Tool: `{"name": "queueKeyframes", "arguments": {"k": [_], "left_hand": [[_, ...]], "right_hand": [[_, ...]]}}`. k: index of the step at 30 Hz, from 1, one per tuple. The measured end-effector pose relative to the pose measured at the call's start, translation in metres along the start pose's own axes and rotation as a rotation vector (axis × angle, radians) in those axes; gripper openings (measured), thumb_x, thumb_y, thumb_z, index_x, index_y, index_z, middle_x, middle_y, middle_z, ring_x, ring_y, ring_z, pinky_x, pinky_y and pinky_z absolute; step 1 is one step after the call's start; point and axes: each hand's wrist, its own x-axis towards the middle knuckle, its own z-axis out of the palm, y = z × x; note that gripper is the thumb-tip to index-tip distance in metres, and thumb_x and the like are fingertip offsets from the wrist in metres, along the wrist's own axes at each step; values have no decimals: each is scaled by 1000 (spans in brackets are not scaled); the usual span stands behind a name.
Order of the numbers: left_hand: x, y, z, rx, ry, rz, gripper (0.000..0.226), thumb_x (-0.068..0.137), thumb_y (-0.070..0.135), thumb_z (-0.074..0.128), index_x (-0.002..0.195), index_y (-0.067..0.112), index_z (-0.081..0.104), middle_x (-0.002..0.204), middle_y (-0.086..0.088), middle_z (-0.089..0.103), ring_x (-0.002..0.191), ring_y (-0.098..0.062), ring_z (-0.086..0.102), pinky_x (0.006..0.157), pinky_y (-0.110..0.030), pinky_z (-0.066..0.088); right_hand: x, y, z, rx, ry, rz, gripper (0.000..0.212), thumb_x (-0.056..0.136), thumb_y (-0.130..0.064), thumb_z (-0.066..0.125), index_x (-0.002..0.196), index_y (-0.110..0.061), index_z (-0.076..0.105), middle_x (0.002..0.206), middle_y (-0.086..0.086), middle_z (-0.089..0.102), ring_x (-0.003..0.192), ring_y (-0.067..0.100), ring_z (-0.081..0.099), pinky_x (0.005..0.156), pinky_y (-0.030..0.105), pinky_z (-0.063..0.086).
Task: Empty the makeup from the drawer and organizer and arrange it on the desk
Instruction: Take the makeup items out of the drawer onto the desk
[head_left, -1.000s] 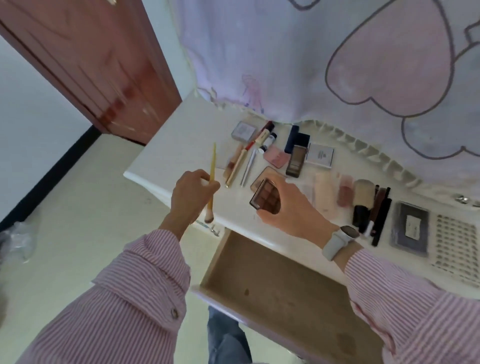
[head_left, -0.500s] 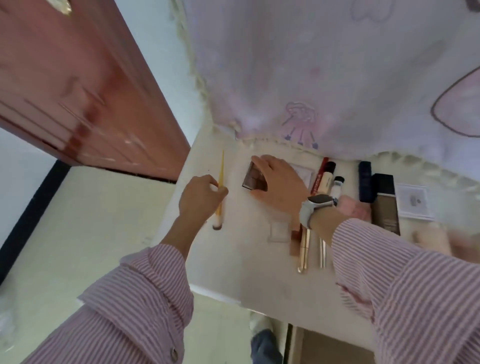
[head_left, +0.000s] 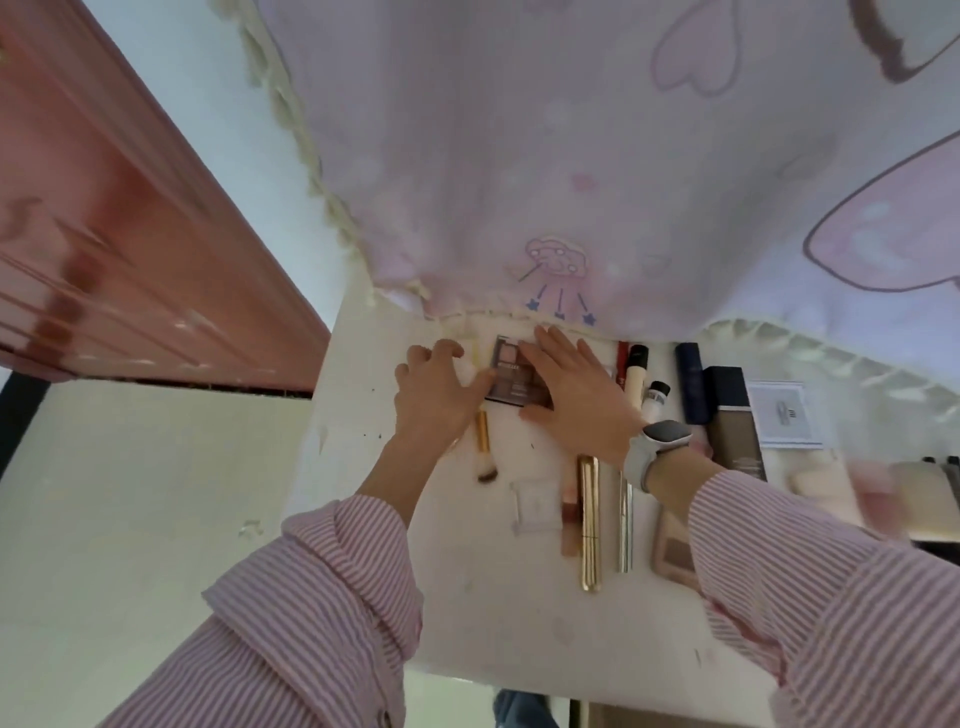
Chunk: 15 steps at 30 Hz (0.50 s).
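A brown eyeshadow palette (head_left: 511, 376) lies at the back left of the white desk (head_left: 467, 597). My right hand (head_left: 574, 395) rests flat on it with straight fingers. To its left a gold-handled makeup brush (head_left: 483, 441) lies on the desk, bristles toward me. My left hand (head_left: 434, 397) lies over the brush's handle, its thumb touching the palette's left edge. To the right stand rows of makeup: a gold tube (head_left: 589, 519), a silver tube (head_left: 626, 525), a clear case (head_left: 537, 506), a pink compact (head_left: 672, 551), a dark foundation bottle (head_left: 737, 421) and a navy tube (head_left: 691, 382).
A pink printed cloth (head_left: 571, 156) hangs over the desk's back edge. A red-brown door (head_left: 104, 234) stands to the left. The desk's left edge drops to the floor (head_left: 130, 519). A corner of the open drawer (head_left: 623, 719) shows at the bottom. A white box (head_left: 784, 415) lies to the right.
Both hands carried the brush and the palette from over the drawer to the desk's back left corner. Both things now lie on the desk, and my head has moved closer.
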Motion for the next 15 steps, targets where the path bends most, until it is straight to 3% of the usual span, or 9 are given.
{"name": "queueKeyframes", "arguments": {"k": [4,8,11,15], "left_hand": [[-19,-19,0,-20,52,79,69,82,32,67,140,19,33,139,-9,32,126,-27,33,103,-38,29],[-29,-29,2,8,128,25,70,88,41,56,146,17,24,147,-9,22,130,-30,23,105,-40,23],[-31,-23,5,-51,132,-2,66,93,32,50,147,10,19,147,-13,15,129,-33,20,105,-37,21],[-30,-20,8,-79,140,35,66,92,28,51,146,9,19,140,-14,21,125,-31,26,103,-34,28]], "right_hand": [[-24,-4,9,27,130,-21,61,91,-22,50,145,-13,23,155,7,14,144,20,3,114,31,-7],[-48,-15,28,70,280,-15,48,86,-23,39,129,-7,49,141,13,44,136,27,30,112,42,11],[-59,-21,40,-23,245,-21,48,87,-29,32,127,-11,50,138,12,47,133,28,36,114,43,16],[-63,-20,50,-118,193,-26,48,88,-33,32,126,-10,52,140,14,45,131,31,40,109,50,25]]}}
